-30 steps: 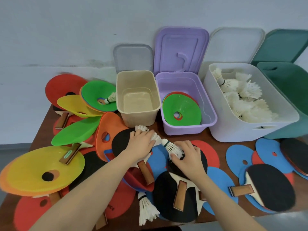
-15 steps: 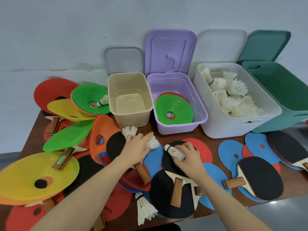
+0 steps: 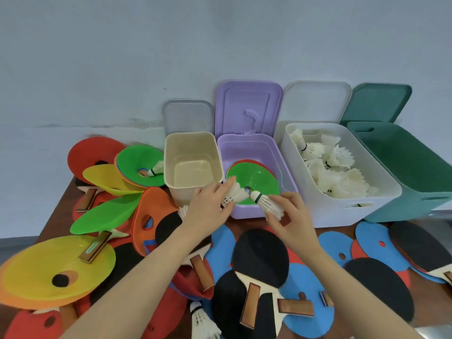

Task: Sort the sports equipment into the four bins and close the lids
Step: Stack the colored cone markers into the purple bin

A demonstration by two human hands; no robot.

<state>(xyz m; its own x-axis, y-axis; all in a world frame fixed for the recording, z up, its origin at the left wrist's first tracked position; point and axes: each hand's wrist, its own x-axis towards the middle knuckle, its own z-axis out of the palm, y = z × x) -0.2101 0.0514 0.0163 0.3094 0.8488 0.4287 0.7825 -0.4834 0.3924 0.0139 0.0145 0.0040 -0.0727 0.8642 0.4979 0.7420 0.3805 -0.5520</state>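
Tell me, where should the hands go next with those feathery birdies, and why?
Probably rightward to the white bin. Both the left hand and the right hand hold shuttlecocks in front of the purple bin, which holds only flat cones, while the white bin already holds many shuttlecocks.

Pale blue-grey wall w/ faint stain band; dark brown wood table against it.

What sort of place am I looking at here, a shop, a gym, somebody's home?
Probably a sports store room or a plain sorting setup; the pictures can't settle which. A wooden table against a bare wall holds table tennis paddles and flat marker cones, and a white bin is full of shuttlecocks.
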